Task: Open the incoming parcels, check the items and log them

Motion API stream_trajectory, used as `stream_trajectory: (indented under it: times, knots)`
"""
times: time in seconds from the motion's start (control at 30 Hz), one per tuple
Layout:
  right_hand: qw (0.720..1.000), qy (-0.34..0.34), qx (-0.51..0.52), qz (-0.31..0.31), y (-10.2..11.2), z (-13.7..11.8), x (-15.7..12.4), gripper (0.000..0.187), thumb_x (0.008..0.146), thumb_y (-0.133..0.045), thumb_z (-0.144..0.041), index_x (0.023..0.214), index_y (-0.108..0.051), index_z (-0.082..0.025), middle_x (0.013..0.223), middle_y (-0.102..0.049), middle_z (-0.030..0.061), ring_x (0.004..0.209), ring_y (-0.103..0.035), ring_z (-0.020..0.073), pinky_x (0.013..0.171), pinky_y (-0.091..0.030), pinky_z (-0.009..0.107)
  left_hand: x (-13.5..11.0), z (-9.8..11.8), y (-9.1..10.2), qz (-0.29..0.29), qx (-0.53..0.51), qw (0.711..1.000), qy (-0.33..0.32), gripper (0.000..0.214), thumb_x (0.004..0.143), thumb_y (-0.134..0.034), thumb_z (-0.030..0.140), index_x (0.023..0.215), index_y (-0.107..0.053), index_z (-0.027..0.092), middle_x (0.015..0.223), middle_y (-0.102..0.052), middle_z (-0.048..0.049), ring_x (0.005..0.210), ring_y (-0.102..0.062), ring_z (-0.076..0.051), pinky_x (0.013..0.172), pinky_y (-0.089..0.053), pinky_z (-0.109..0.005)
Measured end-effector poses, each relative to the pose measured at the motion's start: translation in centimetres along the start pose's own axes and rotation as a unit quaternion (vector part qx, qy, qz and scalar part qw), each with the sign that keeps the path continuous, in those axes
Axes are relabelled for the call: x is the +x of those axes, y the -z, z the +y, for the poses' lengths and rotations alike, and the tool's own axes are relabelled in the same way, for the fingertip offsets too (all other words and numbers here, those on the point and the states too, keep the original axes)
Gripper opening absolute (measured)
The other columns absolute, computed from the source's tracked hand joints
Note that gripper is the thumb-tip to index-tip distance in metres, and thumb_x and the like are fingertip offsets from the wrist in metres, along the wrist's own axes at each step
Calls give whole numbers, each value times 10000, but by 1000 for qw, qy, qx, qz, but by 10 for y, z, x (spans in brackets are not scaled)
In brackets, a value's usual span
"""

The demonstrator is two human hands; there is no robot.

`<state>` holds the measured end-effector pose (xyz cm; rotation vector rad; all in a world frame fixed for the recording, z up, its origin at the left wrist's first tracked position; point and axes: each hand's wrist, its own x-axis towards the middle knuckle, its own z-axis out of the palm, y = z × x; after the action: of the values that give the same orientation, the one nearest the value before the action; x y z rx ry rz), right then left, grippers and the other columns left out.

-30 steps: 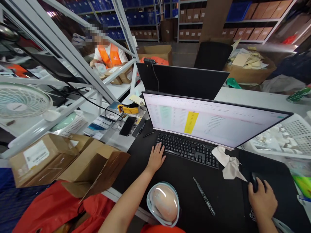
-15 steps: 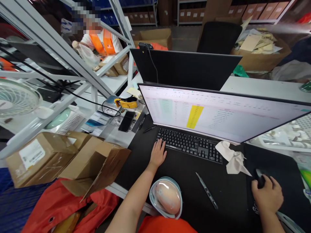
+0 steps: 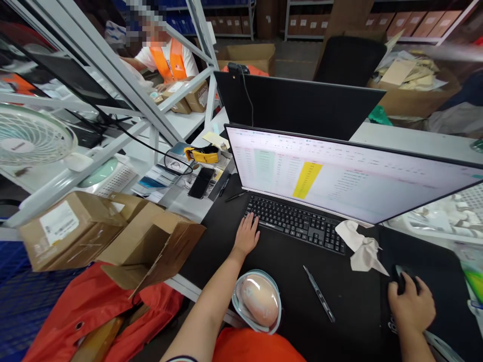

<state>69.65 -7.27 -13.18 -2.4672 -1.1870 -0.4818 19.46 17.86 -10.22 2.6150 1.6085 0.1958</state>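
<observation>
My left hand (image 3: 246,235) lies flat with fingers stretched over the lower left keys of a black keyboard (image 3: 294,221). On the dark mouse pad at the right, my right hand (image 3: 412,300) is wrapped round a black computer mouse (image 3: 400,277). Behind the keyboard stands a monitor (image 3: 347,173) showing a spreadsheet with a yellow column. A crumpled white cloth (image 3: 360,246) lies at the keyboard's right end. Between my arms a pen (image 3: 319,293) rests on the black desk mat. Near my body sits a clear-covered round container (image 3: 257,301) with something pinkish inside.
Opened cardboard boxes (image 3: 151,246) and a red cloth (image 3: 101,311) are at the left. A phone (image 3: 202,182) and a yellow tape dispenser (image 3: 203,154) lie beyond them. A white fan (image 3: 33,136) stands far left. Across the frame, a person in an orange vest (image 3: 171,60) handles boxes.
The view has shifted slightly, so most things appear a little to the right. My hands stay on the keyboard and the mouse. The person across has lowered a hand toward the boxes.
</observation>
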Motion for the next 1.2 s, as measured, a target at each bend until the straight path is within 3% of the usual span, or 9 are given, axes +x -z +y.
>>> stream_trajectory:
  times: [0.2,0.33,0.43,0.53,0.63,0.7,0.87,1.03,1.2]
  knots:
    - [1000,1,-1,-2,-4,4,2,466,820,-588,-353,1247,-660,-179,1374,-535,153,1119,-575,372,863,-458,469,1,0,1,7,10,1000,-3,562,970,-431,293,1499,-404,108,1593,-344,-183,1489,-307,-294,1224,-254,-474]
    - [1000,-5,-11,10,7,-11,5,562,809,-618,-368,1311,-586,-116,1384,-499,221,1218,-510,419,983,-392,581,2,-2,0,4,4,1000,-9,557,963,-439,284,1488,-420,99,1590,-349,-187,1483,-318,-304,1223,-257,-477]
    - [999,16,-34,16,23,-51,1,552,841,-621,-351,1321,-554,-87,1408,-463,249,1313,-408,445,1075,-234,683,3,-3,-3,7,-9,1000,-7,547,963,-430,280,1471,-438,76,1585,-350,-204,1482,-315,-318,1220,-257,-495]
    - [989,113,54,-79,30,-109,-6,360,892,-551,-265,1214,-626,-125,1312,-535,203,1201,-495,368,1026,-372,585,5,-5,-8,13,-31,999,-6,543,963,-418,287,1460,-447,70,1589,-337,-210,1490,-294,-328,1214,-259,-523]
    - [973,148,127,-122,26,-160,-9,332,934,-493,-242,1216,-646,-157,1321,-511,180,1195,-486,338,1009,-422,537,6,-7,-12,23,-55,998,-11,554,960,-417,301,1466,-438,76,1598,-318,-209,1497,-273,-336,1210,-255,-548]
    - [968,156,142,-133,22,-179,-8,340,951,-468,-229,1232,-649,-165,1342,-486,177,1224,-465,327,1024,-422,526,6,-7,-15,32,-62,997,-14,552,965,-409,309,1463,-440,74,1596,-319,-213,1500,-264,-337,1210,-253,-553]
    - [960,186,152,-145,13,-192,-2,317,948,-481,-200,1191,-683,-217,1401,-461,130,1301,-384,330,1086,-356,564,6,-8,-17,45,-61,997,-16,549,971,-398,317,1451,-448,57,1583,-336,-228,1495,-272,-341,1210,-254,-545]
    - [965,175,155,-117,5,-199,12,301,960,-479,-227,1186,-673,-185,1386,-452,142,1300,-378,316,1086,-358,529,6,-8,-17,43,-57,997,-13,538,970,-397,320,1450,-453,84,1582,-350,-207,1494,-281,-330,1208,-261,-542]
    - [962,186,149,-132,1,-208,31,257,950,-493,-216,1077,-714,-180,1407,-463,124,1331,-344,317,1132,-290,531,7,-7,-15,42,-54,998,-13,531,973,-390,315,1432,-468,60,1569,-364,-223,1488,-292,-331,1209,-265,-530]
